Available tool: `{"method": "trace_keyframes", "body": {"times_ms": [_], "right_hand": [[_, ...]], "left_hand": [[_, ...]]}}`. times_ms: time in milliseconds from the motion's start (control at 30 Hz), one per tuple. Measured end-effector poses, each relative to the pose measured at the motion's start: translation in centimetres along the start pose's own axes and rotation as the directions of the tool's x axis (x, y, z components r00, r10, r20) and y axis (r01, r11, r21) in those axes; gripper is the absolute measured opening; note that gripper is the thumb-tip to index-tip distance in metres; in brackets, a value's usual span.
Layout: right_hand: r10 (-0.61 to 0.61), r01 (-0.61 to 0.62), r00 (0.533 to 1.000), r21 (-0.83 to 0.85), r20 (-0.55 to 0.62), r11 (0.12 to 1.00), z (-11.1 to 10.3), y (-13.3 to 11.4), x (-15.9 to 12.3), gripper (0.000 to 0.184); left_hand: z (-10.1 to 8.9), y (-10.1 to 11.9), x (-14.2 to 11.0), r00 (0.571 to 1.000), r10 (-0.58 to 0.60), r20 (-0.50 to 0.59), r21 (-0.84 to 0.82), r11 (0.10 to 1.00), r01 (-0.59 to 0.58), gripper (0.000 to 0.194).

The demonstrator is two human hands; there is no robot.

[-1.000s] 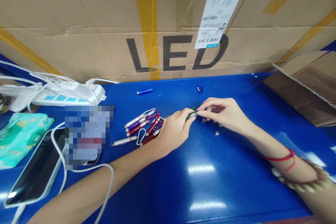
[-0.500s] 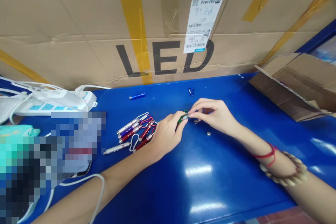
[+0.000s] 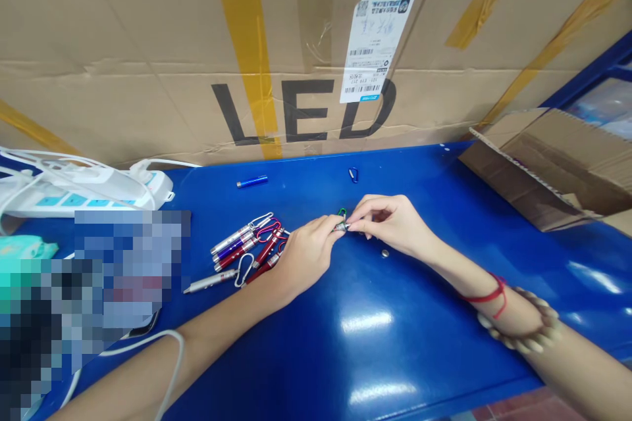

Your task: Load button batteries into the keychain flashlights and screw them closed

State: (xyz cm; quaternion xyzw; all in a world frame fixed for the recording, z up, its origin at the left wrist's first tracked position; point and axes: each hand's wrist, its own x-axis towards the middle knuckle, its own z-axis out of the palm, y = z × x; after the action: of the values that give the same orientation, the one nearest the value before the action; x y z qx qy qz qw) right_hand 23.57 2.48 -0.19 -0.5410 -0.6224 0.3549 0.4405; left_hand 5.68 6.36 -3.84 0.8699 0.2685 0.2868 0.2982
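Note:
My left hand [image 3: 306, 255] and my right hand [image 3: 390, 223] meet over the blue table [image 3: 385, 342]. Both pinch a small green keychain flashlight [image 3: 340, 223] between their fingertips. The left fingers are curled round its body; the right thumb and forefinger close on its silver end. Just left of my left hand lies a pile of several keychain flashlights [image 3: 247, 250], red, purple and silver, with carabiner clips. A small round button cell [image 3: 385, 253] lies on the table below my right hand.
A big cardboard box marked LED [image 3: 296, 46] stands along the back. A blue flashlight body [image 3: 251, 181] and a blue clip [image 3: 352, 175] lie near it. An open carton [image 3: 548, 164] is at right, a white power strip [image 3: 83, 191] and cable at left.
The view has shifted right and slightly up, so everything sits further left. Both hands stay pinched on the green flashlight; fewer loose button cells show beside my right hand.

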Motion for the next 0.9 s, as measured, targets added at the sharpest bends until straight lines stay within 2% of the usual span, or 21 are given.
{"method": "trace_keyframes", "body": {"times_ms": [233, 433, 600, 900], "right_hand": [[0.103, -0.103, 0.994, -0.006, 0.018, 0.995, -0.11, 0.62, -0.33, 0.025], [0.159, -0.159, 0.987, 0.005, 0.004, 0.987, -0.27, 0.4, -0.43, 0.028], [0.174, -0.174, 0.985, 0.02, -0.006, 0.984, -0.43, 0.32, -0.41, 0.028], [0.165, -0.165, 0.986, 0.006, 0.005, 0.986, -0.63, 0.01, -0.25, 0.026]], "left_hand": [[-0.18, 0.29, -0.1, 1.0, 0.008, 0.02, -0.008, 1.0, -0.008, 0.014], [-0.23, 0.53, -0.26, 1.0, 0.004, -0.029, -0.032, 0.999, -0.005, 0.013], [-0.11, 0.56, -0.37, 0.997, 0.034, -0.072, -0.07, 0.997, -0.039, 0.014], [-0.18, 0.84, -0.29, 0.998, -0.03, -0.062, -0.037, 0.999, 0.028, 0.006]]}}
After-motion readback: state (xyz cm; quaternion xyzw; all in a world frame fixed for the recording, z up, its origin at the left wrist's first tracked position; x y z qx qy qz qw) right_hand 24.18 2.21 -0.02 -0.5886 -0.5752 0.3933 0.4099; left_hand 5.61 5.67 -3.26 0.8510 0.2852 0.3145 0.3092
